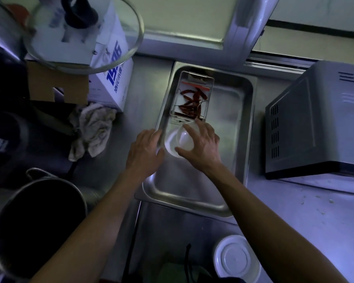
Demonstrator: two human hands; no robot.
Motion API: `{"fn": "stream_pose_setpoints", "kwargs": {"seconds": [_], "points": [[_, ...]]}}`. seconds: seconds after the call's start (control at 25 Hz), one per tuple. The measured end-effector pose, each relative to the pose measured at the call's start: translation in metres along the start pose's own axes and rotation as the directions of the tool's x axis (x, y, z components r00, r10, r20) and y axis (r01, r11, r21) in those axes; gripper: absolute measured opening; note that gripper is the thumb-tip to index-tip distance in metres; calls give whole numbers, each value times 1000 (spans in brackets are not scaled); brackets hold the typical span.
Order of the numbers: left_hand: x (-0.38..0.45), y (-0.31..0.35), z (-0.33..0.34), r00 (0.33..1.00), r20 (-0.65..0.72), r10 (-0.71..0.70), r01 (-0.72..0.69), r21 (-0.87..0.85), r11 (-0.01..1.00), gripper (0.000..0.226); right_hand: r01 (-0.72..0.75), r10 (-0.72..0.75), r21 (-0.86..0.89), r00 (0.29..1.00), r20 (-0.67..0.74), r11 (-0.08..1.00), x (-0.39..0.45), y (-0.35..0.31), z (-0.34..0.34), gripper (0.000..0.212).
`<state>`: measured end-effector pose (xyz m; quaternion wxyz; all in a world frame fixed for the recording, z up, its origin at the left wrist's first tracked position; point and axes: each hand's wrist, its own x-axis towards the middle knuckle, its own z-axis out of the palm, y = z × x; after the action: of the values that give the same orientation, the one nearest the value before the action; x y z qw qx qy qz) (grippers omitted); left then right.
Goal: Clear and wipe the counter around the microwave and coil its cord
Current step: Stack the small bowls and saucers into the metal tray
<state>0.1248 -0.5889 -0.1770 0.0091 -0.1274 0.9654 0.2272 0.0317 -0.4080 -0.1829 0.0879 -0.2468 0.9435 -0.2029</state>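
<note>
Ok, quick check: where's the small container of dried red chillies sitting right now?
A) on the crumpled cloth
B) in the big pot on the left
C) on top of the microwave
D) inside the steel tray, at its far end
D: the chilli container lies inside the steel tray, at the far end, beyond the white bowl under the right hand.

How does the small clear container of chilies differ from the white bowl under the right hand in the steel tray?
The clear container is rectangular and see-through; the white bowl is round and opaque. The container holds dried red chilies; the bowl looks empty. The container sits untouched at the tray's far end; the bowl sits nearer, with the right hand spread over it. Both sit inside the steel tray.
</note>
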Motion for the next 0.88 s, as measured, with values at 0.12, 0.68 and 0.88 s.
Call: {"fn": "stream_pose_setpoints", "kwargs": {"seconds": [0.12, 0.68, 0.88], "points": [[-8, -12, -2, 998, -59, -23, 22, -21, 1000, 53, 38, -37, -41, 999, 34, 998, 13, -10, 20, 81], [-15, -20, 1, 996, -59, -62, 57, -68, 996, 52, 75, -66, -122, 995, 70, 990, 26, -2, 75, 84], [-18, -15, 0, 997, -40, -63, 60, -55, 997, 51, 51, -33, -190, 995, 94, 980, 23, -1, 83, 82]]}}
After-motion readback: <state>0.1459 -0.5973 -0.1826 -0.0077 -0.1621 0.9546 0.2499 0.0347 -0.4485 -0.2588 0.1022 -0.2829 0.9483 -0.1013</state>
